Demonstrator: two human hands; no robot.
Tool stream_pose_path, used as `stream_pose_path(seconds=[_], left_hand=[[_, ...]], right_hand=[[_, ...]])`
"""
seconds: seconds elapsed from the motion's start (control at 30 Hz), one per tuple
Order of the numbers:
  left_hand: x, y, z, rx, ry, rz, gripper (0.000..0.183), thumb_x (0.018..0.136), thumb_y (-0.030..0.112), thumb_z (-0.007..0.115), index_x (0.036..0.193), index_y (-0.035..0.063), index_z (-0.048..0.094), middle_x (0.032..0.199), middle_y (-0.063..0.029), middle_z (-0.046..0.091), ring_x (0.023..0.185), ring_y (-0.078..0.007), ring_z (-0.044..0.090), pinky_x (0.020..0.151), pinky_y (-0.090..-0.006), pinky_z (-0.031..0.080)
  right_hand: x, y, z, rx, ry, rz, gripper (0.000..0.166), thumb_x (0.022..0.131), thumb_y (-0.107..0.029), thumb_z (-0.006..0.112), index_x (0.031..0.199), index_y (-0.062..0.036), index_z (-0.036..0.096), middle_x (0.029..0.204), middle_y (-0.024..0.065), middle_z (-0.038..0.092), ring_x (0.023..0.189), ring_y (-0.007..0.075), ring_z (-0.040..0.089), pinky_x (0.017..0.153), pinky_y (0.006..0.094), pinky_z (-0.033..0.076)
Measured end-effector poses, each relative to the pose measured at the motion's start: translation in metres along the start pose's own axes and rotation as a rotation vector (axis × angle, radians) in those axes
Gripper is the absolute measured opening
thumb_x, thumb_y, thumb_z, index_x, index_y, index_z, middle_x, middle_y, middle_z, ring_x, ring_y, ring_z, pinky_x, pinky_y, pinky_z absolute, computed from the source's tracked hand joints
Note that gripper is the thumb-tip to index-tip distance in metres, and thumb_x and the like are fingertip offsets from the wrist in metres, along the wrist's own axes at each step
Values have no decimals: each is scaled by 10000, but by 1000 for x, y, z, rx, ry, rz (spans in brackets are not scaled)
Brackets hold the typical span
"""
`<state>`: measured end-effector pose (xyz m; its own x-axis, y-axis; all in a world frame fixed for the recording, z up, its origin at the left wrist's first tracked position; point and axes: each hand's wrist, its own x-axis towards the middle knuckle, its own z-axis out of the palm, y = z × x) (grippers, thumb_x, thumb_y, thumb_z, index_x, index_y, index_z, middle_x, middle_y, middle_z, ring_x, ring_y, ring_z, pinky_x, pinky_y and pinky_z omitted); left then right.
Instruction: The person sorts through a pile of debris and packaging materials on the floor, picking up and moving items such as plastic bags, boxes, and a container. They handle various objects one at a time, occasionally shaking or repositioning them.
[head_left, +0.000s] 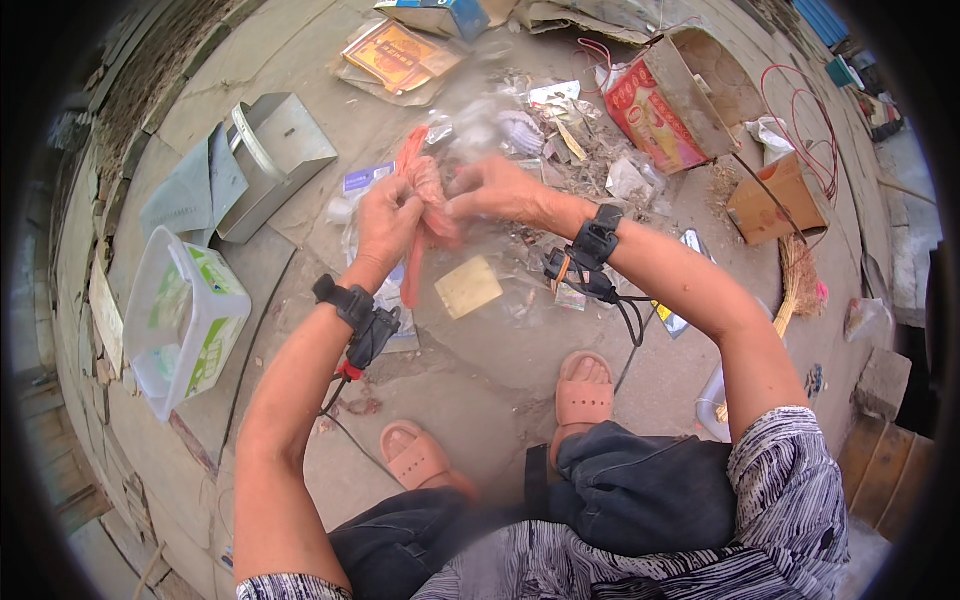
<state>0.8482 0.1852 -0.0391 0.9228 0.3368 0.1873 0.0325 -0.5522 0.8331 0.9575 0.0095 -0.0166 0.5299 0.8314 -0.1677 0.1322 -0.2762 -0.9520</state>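
A crumpled red plastic bag (426, 184) is bunched between my two hands, above litter on the ground. My left hand (386, 221) pinches its left side, and a strip of the bag hangs below the fingers. My right hand (499, 191), blurred, is at its right side with thumb and fingers bent; whether it grips the bag I cannot tell. Beneath and beyond lie clear plastic, a whitish knitted item (520, 132) and paper scraps. A pale yellow square piece (469, 286) lies just below the hands.
At the left stand a metal dustpan-like scoop (281, 165) and a clear plastic tub (187, 330). An opened red carton (652, 112), a small brown box (780, 199) and a straw broom (799, 281) lie at the right. Flattened orange packaging (397, 56) is at the top.
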Motion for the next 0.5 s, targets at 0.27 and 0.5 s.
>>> stream_pose_path(seconds=[0.27,0.5], left_hand=[[2,20,-1,-214,-53,-159,138,748,25,602,646,6,511,635,-28,535,566,-96,485,524,-266,420],[1,28,3,-516,-207,-368,242,826,109,659,638,73,510,644,22,538,564,-48,493,495,-227,427]], right_hand=[[14,-6,18,-417,245,98,228,649,-224,665,701,-3,683,676,198,645,657,306,653,617,407,512],[36,15,12,-726,360,34,204,661,-208,641,723,-23,701,765,234,654,748,372,659,683,435,527]])
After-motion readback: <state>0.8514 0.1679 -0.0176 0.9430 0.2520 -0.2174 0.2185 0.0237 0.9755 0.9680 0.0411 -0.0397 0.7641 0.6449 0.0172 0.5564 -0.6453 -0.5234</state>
